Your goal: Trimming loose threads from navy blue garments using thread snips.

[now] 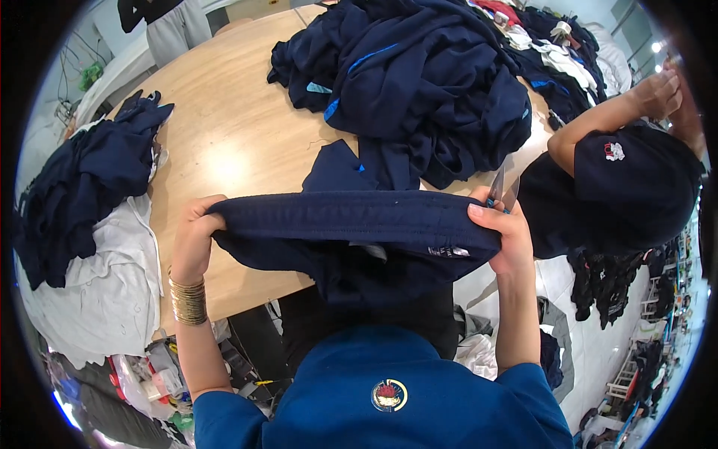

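Observation:
Stretched between my two hands is a navy garment, its wide stitched waistband pulled taut at the top. My left hand grips the waistband's left end, with fingers closed round the fabric. At the other end my right hand pinches the band, thumb on the near side. A pair of small metal snips also sits in my right hand, blades pointing up. Inside the opening a pale label shows. The garment's lower part hangs in dark folds below the band.
A big heap of navy garments covers the far middle of the wooden table. More navy clothing and white cloth lie at the left edge. Close on my right, a person in a dark shirt raises an arm; another stands far left.

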The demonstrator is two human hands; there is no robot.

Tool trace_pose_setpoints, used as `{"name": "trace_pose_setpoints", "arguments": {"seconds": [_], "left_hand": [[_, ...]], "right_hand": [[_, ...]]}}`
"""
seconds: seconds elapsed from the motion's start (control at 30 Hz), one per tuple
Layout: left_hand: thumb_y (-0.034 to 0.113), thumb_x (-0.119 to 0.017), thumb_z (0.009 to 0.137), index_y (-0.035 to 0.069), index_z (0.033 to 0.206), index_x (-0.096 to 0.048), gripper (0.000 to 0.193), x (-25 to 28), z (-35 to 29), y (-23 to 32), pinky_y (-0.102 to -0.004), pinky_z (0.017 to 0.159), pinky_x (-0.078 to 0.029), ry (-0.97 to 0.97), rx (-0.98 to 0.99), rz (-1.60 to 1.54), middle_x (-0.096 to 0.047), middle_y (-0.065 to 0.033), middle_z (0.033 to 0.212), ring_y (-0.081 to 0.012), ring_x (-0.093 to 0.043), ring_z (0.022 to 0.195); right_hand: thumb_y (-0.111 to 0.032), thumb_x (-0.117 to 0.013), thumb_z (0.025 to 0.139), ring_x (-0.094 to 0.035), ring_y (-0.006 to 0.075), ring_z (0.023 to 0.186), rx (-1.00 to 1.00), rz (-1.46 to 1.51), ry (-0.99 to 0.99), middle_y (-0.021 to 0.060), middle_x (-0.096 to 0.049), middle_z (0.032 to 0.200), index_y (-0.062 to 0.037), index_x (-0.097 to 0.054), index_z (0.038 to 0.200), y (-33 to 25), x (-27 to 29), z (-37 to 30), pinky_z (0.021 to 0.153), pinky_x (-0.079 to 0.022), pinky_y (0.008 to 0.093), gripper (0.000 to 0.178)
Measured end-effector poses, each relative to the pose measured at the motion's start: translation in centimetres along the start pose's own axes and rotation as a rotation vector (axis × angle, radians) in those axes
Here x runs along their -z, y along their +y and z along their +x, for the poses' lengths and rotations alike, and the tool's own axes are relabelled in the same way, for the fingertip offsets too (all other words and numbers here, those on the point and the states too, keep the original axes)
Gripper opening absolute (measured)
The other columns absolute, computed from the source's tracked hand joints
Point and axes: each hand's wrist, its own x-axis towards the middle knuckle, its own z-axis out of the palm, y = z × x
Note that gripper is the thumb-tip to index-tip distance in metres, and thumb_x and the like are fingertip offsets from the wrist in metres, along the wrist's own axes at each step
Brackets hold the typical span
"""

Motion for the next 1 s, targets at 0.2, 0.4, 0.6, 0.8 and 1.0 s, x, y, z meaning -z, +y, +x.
{"name": "trace_pose_setpoints", "arguments": {"seconds": [0.2,0.4,0.6,0.8,1.0], "left_hand": [[-0.002,-0.042,0.065,-0.005,0.077,-0.061,0.023,-1.9,0.1,-0.4,-0.0226,0.065,-0.043,-0.242,0.038,0.198,-0.057,-0.0016,0.064,-0.0103,-0.053,0.064],[0.032,-0.063,0.083,0.004,0.13,-0.042,0.059,-10.5,0.0,0.5,-0.0363,0.099,-0.036,-0.608,-0.496,0.269,-0.05,-0.0174,0.126,-0.0286,-0.048,0.118],[0.021,-0.057,0.09,0.002,0.106,-0.059,0.026,-14.3,0.2,-2.4,-0.0223,0.076,-0.044,-0.729,0.048,-0.185,-0.061,-0.003,0.091,-0.0101,-0.056,0.082],[0.02,-0.059,0.089,0.001,0.099,-0.062,0.021,-15.1,-0.7,-3.3,-0.0187,0.068,-0.042,-0.669,0.042,-0.345,-0.058,0.0018,0.083,-0.0042,-0.051,0.075],[0.018,-0.06,0.087,0.002,0.1,-0.061,0.021,-15.7,-1.1,-2.8,-0.0233,0.07,-0.043,-0.634,-0.074,-0.152,-0.058,-0.0027,0.084,-0.0098,-0.054,0.077]], "right_hand": [[-0.006,-0.069,0.072,-0.059,0.0098,0.064,-0.041,-0.176,0.001,0.0056,-0.063,0.073,0.0011,-0.062,0.08,0.9,-0.4,-0.2,0.062,-0.045,0.0205,0.013],[-0.007,-0.066,0.076,-0.06,0.0092,0.065,-0.163,-0.093,-0.069,0.0047,-0.064,0.074,0.0007,-0.064,0.083,3.6,-1.6,-0.1,0.063,-0.045,0.0212,0.01],[-0.006,-0.067,0.076,-0.059,0.0079,0.066,-0.164,-0.095,-0.048,0.0048,-0.064,0.076,0.0,-0.064,0.082,4.4,-0.7,-0.9,0.062,-0.045,0.0202,0.009],[-0.007,-0.068,0.076,-0.056,0.0117,0.068,0.317,-0.799,-0.014,0.0031,-0.06,0.078,-0.0015,-0.065,0.084,5.6,-0.1,-1.4,0.06,-0.043,0.0216,0.01],[0.0,-0.072,0.07,-0.054,0.0098,0.063,0.45,-0.867,0.099,0.0036,-0.058,0.081,-0.0045,-0.066,0.083,4.9,-2.2,-2.9,0.051,-0.037,0.0212,0.015]]}}
